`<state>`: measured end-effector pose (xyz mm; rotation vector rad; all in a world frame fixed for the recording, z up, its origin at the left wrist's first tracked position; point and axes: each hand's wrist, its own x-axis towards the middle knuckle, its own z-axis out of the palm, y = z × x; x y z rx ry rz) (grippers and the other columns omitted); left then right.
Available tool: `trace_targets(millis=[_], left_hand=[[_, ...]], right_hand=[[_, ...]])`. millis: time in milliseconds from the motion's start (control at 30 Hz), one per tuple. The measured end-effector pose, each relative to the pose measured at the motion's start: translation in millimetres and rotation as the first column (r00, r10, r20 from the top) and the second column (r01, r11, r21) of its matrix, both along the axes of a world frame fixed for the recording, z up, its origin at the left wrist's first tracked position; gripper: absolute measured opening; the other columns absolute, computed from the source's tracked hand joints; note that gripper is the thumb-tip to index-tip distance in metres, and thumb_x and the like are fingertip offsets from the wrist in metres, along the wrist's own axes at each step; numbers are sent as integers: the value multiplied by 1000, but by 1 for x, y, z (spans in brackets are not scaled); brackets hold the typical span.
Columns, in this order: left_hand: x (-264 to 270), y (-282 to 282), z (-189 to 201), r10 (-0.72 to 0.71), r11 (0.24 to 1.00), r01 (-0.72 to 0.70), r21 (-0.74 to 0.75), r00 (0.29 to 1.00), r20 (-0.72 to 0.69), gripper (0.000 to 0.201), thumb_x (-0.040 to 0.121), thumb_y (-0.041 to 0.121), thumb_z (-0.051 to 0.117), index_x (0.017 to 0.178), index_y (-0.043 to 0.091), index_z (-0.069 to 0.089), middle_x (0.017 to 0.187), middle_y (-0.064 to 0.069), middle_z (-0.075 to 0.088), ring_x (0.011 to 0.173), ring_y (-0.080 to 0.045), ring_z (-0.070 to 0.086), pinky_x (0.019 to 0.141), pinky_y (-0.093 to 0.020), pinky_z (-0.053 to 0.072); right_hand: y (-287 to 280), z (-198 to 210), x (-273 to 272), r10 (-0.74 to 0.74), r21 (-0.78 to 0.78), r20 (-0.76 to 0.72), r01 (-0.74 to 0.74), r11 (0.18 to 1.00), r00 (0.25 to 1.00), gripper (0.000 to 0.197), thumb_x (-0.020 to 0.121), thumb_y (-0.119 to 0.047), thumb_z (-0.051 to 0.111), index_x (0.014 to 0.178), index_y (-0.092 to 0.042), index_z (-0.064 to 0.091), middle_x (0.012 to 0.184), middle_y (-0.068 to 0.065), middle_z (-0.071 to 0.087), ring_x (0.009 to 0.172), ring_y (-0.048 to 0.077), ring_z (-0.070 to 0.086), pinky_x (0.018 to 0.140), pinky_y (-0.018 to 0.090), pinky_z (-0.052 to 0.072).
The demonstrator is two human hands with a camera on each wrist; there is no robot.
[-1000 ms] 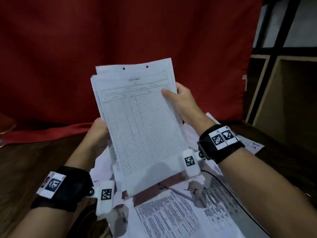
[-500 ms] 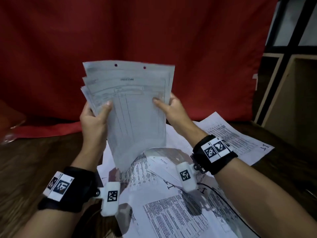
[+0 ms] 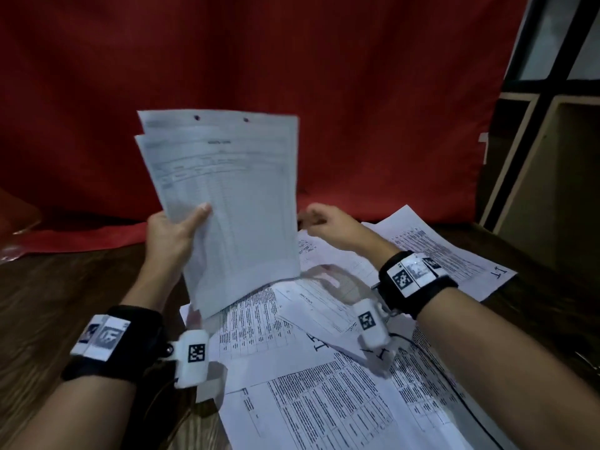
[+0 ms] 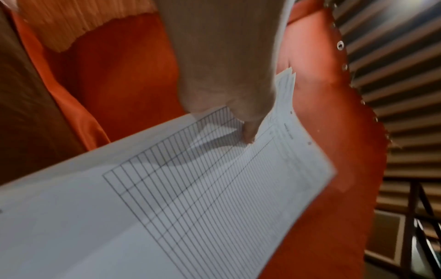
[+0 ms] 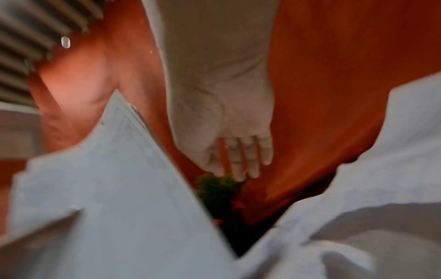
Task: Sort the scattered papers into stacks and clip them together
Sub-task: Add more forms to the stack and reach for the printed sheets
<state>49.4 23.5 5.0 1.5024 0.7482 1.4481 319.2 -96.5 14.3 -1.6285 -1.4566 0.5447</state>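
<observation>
A stack of ruled forms (image 3: 227, 203) with two punch holes at the top stands upright above the table, its sheets slightly fanned. My left hand (image 3: 172, 235) grips its left edge, thumb across the front page; the left wrist view shows the thumb (image 4: 248, 132) pressed on the same stack of ruled forms (image 4: 190, 198). My right hand (image 3: 324, 222) hovers free just right of the stack, fingers relaxed and holding nothing, as the right wrist view of the right hand (image 5: 238, 160) confirms. Scattered printed papers (image 3: 324, 368) lie overlapping on the table below.
The dark wooden table (image 3: 48, 303) shows bare wood at left. A red cloth (image 3: 292, 76) hangs behind and trails onto the table. A wooden shelf unit (image 3: 552, 177) stands at the right. A black cable (image 3: 454, 391) crosses the papers by my right forearm.
My right hand has let go of the stack's right edge and dropped lower to the right. My left hand has shifted its grip up the left edge and now holds the stack alone.
</observation>
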Motion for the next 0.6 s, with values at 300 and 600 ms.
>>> trace_targets(millis=[300, 600], left_hand=[[-54, 7, 9, 65, 998, -65, 28, 998, -15, 20, 96, 9, 76, 115, 14, 74, 85, 28, 78, 85, 7, 75, 75, -9, 57], [-56, 9, 6, 62, 997, -63, 39, 998, 26, 32, 96, 11, 76, 127, 11, 69, 92, 28, 79, 94, 5, 76, 85, -11, 59]], right_hand=[[-28, -64, 117, -144, -571, 560, 506, 647, 816, 99, 74, -66, 73, 147, -10, 37, 148, 18, 43, 131, 38, 49, 103, 52, 46], [33, -51, 50, 340, -523, 561, 5, 852, 755, 52, 85, -38, 78, 134, -34, 58, 144, -11, 53, 129, 15, 51, 109, 37, 43]])
